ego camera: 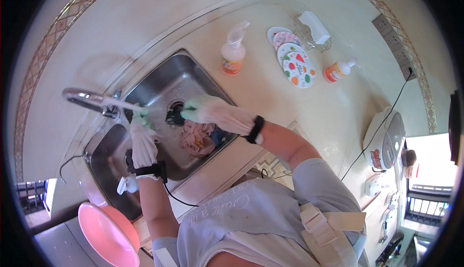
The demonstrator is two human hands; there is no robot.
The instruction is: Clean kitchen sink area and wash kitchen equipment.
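My left hand [142, 120], in a pale glove with a green palm and fingers, is under the water running from the chrome faucet [87, 97]. Splashing blurs its fingers, so I cannot tell whether they hold anything. My right hand [199, 110], gloved alike, reaches over the larger basin of the steel sink [174, 75]. Its curled fingers meet a dark, wet, cloth-like thing [175, 117] beside the drain [176, 104]. A crumpled pinkish cloth [197, 138] lies in the same basin below my right hand, with a dark blue cloth [218, 136] against it.
A white spray bottle [127, 185] is at the smaller basin, above a pink plastic tub [108, 234]. Behind the sink's right side stand a pump bottle [233, 55], several patterned discs [299, 69], a wire rack [311, 40] and another bottle [337, 70]. A rice cooker [386, 138] is farther right.
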